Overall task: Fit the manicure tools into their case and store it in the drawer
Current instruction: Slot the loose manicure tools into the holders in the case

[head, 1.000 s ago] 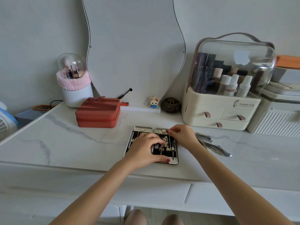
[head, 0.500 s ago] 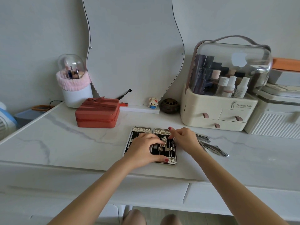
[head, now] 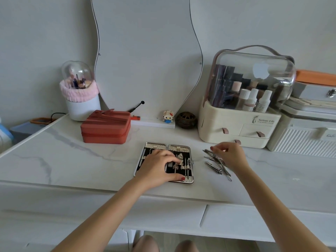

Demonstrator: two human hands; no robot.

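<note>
The manicure case (head: 179, 148) lies open and flat on the marble tabletop, black inside with silver edges and several metal tools strapped into its right half. My left hand (head: 156, 167) presses flat on the case's middle and left half, covering much of it. To the right of the case lies a loose pile of steel manicure tools (head: 216, 163), among them nail clippers. My right hand (head: 230, 156) hovers over the pile's far end, fingers curled down onto the tools; whether it grips one cannot be told. Two closed drawers (head: 158, 215) run under the table's front edge.
A red zipped box (head: 106, 127) sits behind the case to the left. A cream cosmetics organiser (head: 236, 124) with a clear dome stands behind the tools, a white ribbed box (head: 305, 140) beside it. A brush holder (head: 81, 104), a wavy mirror (head: 145, 51) and small ornaments line the back.
My right hand has left the case's right half and moved right to the loose tool pile. My left hand has stayed pressed on the case.
</note>
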